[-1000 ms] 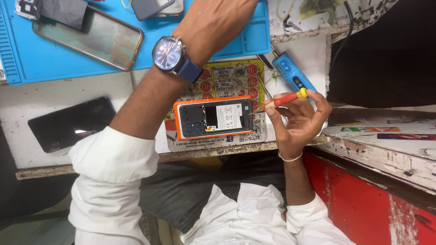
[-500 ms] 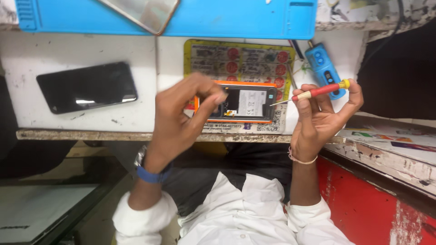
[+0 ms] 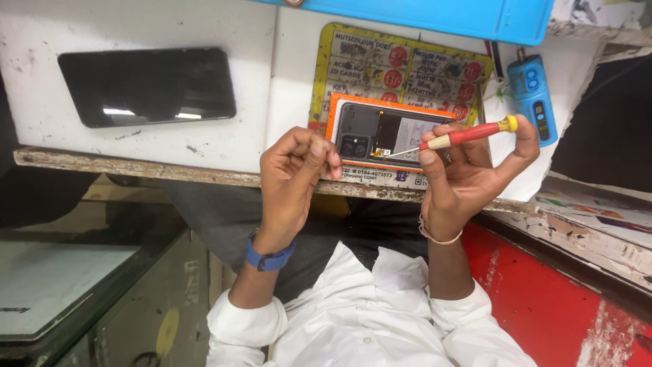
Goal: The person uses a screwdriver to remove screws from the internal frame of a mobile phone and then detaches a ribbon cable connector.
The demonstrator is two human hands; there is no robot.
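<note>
An opened phone with an orange frame [image 3: 380, 136] lies on a printed yellow card [image 3: 380, 68] at the bench's near edge, its dark insides showing. My right hand [image 3: 468, 177] grips a red-handled screwdriver [image 3: 468, 134] with a yellow cap; the thin tip rests on the phone's innards near its middle. My left hand [image 3: 295, 177] is curled, fingertips pressed against the phone's left near corner. A blue-strapped watch sits on that wrist.
A black phone [image 3: 146, 85] lies screen-up on the white bench [image 3: 136, 146] at the left. A blue mat [image 3: 435, 17] runs along the far side. A blue handheld tool [image 3: 536, 95] lies to the right of the card. A red cabinet [image 3: 564, 299] stands below right.
My left hand pulled back from the far side of the bench to the phone's left corner. The screwdriver tip came down onto the phone. The camera tilted nearer.
</note>
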